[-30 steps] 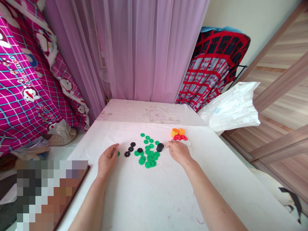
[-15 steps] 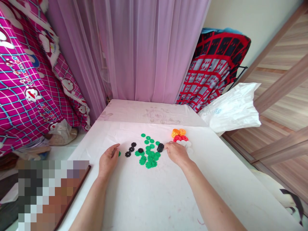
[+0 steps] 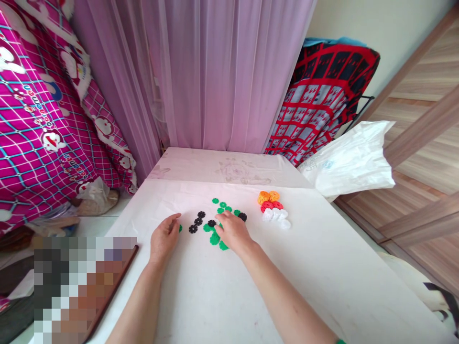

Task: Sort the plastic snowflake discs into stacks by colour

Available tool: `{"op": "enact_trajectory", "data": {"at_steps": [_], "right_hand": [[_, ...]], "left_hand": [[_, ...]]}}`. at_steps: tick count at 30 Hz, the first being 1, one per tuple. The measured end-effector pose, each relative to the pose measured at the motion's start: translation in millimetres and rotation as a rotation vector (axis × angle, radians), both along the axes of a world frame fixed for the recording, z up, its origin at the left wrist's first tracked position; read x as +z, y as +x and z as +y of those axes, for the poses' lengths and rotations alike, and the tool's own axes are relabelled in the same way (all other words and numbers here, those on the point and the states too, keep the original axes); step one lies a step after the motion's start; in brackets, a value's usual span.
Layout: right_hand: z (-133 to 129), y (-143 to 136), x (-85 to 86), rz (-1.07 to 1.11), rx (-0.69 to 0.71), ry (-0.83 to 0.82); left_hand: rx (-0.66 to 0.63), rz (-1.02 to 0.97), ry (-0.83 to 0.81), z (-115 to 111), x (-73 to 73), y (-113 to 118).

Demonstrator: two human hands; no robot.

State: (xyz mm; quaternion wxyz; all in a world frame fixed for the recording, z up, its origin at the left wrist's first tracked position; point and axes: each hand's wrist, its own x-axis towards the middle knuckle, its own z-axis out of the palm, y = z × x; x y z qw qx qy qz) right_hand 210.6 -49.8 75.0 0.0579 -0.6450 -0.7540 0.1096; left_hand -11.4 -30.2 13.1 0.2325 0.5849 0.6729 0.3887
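Note:
My right hand [image 3: 234, 231] hovers over a spread of green snowflake discs [image 3: 215, 239], covering part of it. Its thumb and forefinger are apart, close to a single black snowflake disc [image 3: 211, 223]. Behind that hand a pile of black discs [image 3: 243, 217] partly shows. Left of the green ones, several black discs [image 3: 198, 221] lie in a slanting row. My left hand [image 3: 165, 239] rests on the table at the left, loosely curved with the forefinger stretched out. By its fingers is one green disc [image 3: 180, 228], partly hidden; whether they touch is unclear.
Orange discs [image 3: 264, 197], red discs [image 3: 271, 206] and white discs [image 3: 275, 215] are grouped at the right on the white-covered table [image 3: 201, 296]. A white plastic bag [image 3: 355, 160] stands beyond the right edge. Purple curtains [image 3: 225, 71] hang behind.
My right hand has moved left from the black pile to above the green discs, near the single black disc. The white discs now show fully. My left hand stays put.

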Motion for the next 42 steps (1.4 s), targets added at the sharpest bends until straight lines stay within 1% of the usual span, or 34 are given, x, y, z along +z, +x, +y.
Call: {"op": "enact_trajectory", "data": {"at_steps": [3, 6, 9, 13, 21, 24, 26, 28, 32, 35, 38, 42], "right_hand": [[7.5, -19.3, -9.4, -0.056, -0.044, -0.047], [12.3, -26.8, -12.5, -0.065, -0.081, -0.071], [15.6, -29.1, -11.6, -0.035, -0.112, -0.103], [16.9, -30.2, -8.4, 0.004, -0.116, -0.134], [17.7, -32.3, -4.0, 0.036, -0.162, -0.176], [16.0, -31.6, -3.3, 0.073, -0.163, -0.156], [12.6, -24.2, -2.4, 0.138, -0.177, -0.099], [8.5, -7.8, -1.4, 0.221, -0.22, -0.015], [3.2, 43.4, -1.6, 0.298, -0.355, 0.168], [2.3, 75.0, -4.7, 0.301, -0.39, 0.197], [2.0, 86.5, -8.8, 0.292, -0.37, 0.197], [2.4, 82.3, -11.4, 0.285, -0.345, 0.176]], "left_hand": [[-0.008, 0.003, -0.001, 0.7, -1.0, -0.6], [-0.01, 0.017, -0.013, 1.2, -1.6, -0.9], [-0.013, 0.02, -0.014, 1.3, -1.9, -1.0], [-0.011, 0.014, -0.018, 0.7, -2.1, -0.9], [-0.012, 0.028, -0.009, 0.5, -1.6, -1.0], [-0.016, 0.032, -0.009, 1.4, -2.1, -1.1], [-0.015, 0.036, -0.009, 2.0, -2.9, -1.3], [-0.012, 0.037, -0.002, 2.4, -4.1, -1.6], [-0.019, 0.039, 0.005, 2.1, -6.0, -2.0], [-0.027, 0.043, -0.004, 1.7, -6.0, -1.9], [-0.022, 0.049, -0.003, 1.7, -5.5, -1.7], [-0.024, 0.045, -0.011, 1.9, -4.8, -1.5]]}}
